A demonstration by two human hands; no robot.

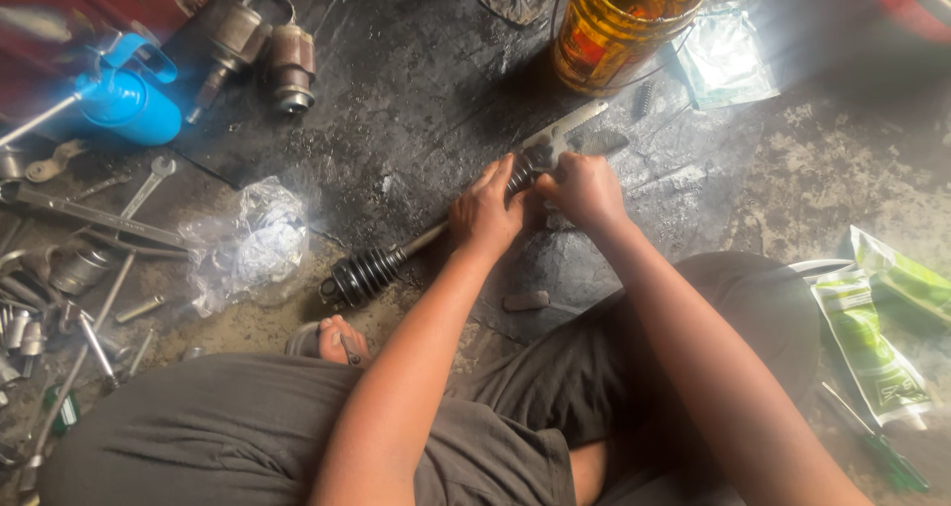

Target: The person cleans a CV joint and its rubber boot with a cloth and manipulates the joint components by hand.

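Note:
A long metal shaft [421, 241] lies slanted on the dark greasy floor, with a black ribbed rubber boot [363, 273] at its lower left end. My left hand [487, 212] grips the shaft near a second ribbed boot [520, 176] at the upper end. My right hand [584, 189] is closed on that same end, right beside the left hand. A flat metal blade [565, 130] sticks out beyond my hands toward the upper right; what it belongs to is hidden by my fingers.
An amber plastic jar [624, 21] stands behind the hands. A blue oil can [124, 95], two metal joints [267, 46], a clear plastic bag [248, 244] and several wrenches and bolts [79, 268] lie left. Green packets [877, 343] and a screwdriver [882, 447] lie right. My knees fill the foreground.

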